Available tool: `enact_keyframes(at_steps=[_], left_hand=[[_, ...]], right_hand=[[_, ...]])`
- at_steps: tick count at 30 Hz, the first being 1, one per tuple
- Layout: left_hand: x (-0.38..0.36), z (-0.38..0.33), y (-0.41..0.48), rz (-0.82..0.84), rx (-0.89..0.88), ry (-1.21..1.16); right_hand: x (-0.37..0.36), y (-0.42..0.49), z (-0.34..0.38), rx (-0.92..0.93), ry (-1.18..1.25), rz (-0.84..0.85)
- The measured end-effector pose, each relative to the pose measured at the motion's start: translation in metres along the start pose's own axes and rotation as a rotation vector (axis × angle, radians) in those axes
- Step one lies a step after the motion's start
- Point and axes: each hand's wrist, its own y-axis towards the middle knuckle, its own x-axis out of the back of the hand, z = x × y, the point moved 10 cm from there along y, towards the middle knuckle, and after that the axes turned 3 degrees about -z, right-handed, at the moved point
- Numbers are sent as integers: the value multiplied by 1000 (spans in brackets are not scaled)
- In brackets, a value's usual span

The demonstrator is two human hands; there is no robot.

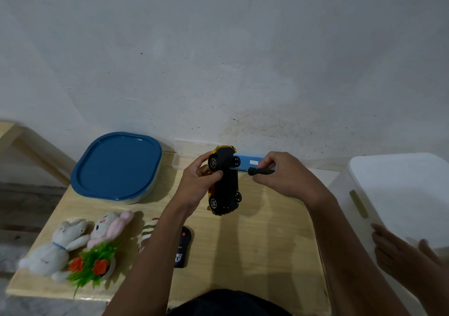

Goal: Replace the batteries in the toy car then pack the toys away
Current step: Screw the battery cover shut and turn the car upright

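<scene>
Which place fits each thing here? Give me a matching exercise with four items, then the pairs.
Things:
1. car
2. screwdriver
3. remote
4. blue lid

Places:
A. flat on the table, near edge, beside the left forearm
B. in the right hand, tip against the car's underside
C. far left of the table, on a container
D. in the left hand, underside towards the camera

Pairs: 1-D, 2-B, 3-A, 4-C
</scene>
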Motion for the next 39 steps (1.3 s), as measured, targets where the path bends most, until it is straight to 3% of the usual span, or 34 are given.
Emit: enact_keyframes(at_steps=[3,8,13,20,24,28,34,39], left_hand=[[0,1,-1,1,0,-10],[-1,3,1,-1,2,-22],[1,2,3,-7,-3,-20],[-2,3,2,-3,-3,-18],[-7,-2,3,16,-14,-9],[-6,-3,4,3,-9,-15],[-5,-1,4,6,-9,-3],[-3,-1,4,4,-11,2]], right_hand=[[7,1,-1,6,43,-68],[-4,0,-2,14,-45,-52],[-15,-7,-5,-23,20,39],[6,-4,-7,-9,17,-139],[0,-6,-9,-23,13,-109],[-12,-9,-14,-50,41,34],[5,-10,-8,3,109,-50],[4,-8,-4,15,-74,-106]])
